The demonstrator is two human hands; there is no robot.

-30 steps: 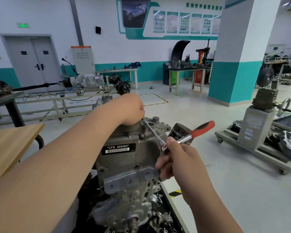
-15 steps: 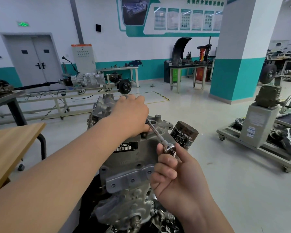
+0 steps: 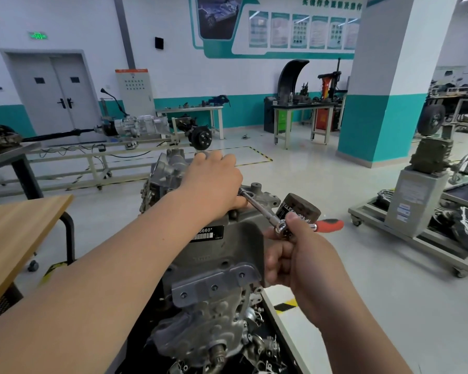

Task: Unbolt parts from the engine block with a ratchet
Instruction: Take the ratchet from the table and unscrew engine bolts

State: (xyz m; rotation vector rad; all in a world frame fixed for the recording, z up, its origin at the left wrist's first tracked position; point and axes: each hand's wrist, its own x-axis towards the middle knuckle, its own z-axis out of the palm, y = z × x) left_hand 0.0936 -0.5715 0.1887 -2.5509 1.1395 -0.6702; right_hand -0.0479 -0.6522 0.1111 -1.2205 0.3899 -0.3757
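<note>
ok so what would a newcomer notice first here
The grey engine block fills the centre foreground. The right hand grips a ratchet by its head, red handle pointing right, while the left hand covers the far end of its extension atop the block. A dark oil filter sits behind the ratchet.

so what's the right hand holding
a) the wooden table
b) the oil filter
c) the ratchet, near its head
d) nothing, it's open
c: the right hand has its thumb and fingers pinched round the ratchet just by the head, and the red handle sticks out to the right in front of the oil filter, which the hand does not grip.
</note>
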